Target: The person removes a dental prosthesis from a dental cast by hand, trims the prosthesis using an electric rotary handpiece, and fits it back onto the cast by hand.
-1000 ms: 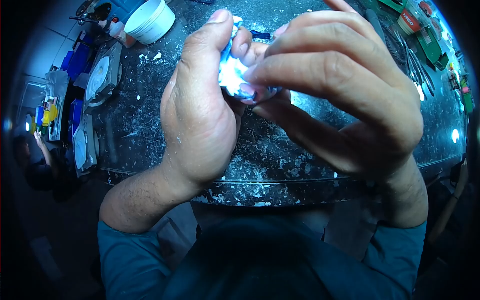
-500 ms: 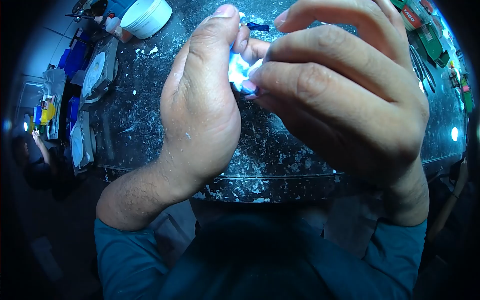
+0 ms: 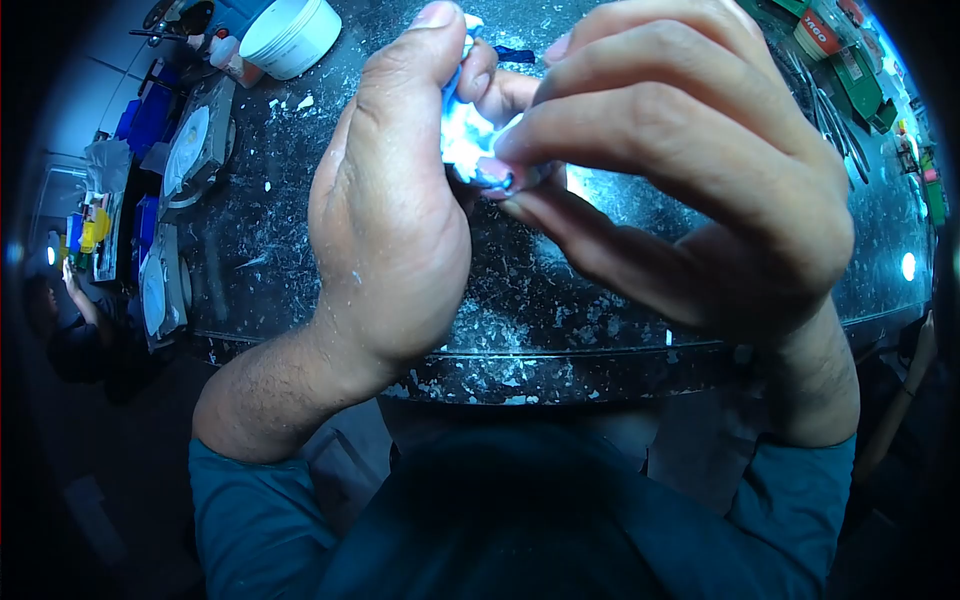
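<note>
Between my hands is a small irregular piece, white and glaring in bright light, with blue and pinkish parts along its lower edge. My left hand wraps round its left side, thumb pointing up, and its other fingers show partly behind. My right hand pinches the lower right edge of the piece between thumb and fingertips. Just beyond the left fingertips a small dark blue strip lies on the speckled black table. Glare hides the detail of the piece's surface.
A white tub stands at the back left, near grey devices with pale discs. Tools and green boxes lie at the right. A person is at the far left; another person's arm shows at the far right.
My right thumb dropped out of sight half a second ago and shows again under the piece, apart from the fingers. The piece and my left hand have shifted slightly left.
</note>
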The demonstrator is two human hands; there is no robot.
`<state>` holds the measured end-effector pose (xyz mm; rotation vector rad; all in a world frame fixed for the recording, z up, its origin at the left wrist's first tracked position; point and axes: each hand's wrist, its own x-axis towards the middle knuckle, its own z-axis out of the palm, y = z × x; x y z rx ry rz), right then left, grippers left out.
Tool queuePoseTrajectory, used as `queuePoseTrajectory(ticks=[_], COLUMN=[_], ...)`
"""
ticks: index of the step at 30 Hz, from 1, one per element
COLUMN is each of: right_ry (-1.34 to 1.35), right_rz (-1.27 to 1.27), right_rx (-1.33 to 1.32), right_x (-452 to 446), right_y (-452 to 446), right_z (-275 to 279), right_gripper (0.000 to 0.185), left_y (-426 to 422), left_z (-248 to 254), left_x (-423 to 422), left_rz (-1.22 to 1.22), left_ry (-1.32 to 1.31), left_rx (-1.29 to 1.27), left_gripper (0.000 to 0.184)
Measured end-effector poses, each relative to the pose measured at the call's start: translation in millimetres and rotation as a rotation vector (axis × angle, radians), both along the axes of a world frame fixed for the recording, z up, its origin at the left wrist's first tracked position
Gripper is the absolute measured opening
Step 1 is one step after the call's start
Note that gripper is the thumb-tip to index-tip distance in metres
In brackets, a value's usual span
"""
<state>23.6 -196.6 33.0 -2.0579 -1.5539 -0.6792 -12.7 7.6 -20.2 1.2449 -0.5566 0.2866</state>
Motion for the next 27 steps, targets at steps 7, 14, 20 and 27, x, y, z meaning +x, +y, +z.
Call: queuePoseTrajectory(ticks=[7, 14, 20, 27], right_ry=[-0.014, -0.009, 0.129, 0.172], right_rz=[0.025, 0.057, 0.224, 0.185], right_rx=[-0.034, -0.030, 0.348, 0.324], right_x=[1.7, 0.1, 0.2, -9.3], right_y=[0.1, -2.4, 4.4, 4.1], right_z=[2.1, 11.6, -7.8, -0.6], right_gripper=[0.038, 0.039, 0.030, 0.030], left_y=[-9.0, 13.5, -6.8, -17.2], left_z=[6.1, 15.5, 42.3, 32.7], left_x=[-1.4, 10.3, -16.2, -11.0], left_rz=[-0.118, 0.403, 0.137, 0.000], left_ry=[-0.088, -0.596, 0.010, -0.053], left_rx=[-0.043, 0.638, 0.194, -0.091], left_gripper=[0.039, 0.038, 0.045, 0.040])
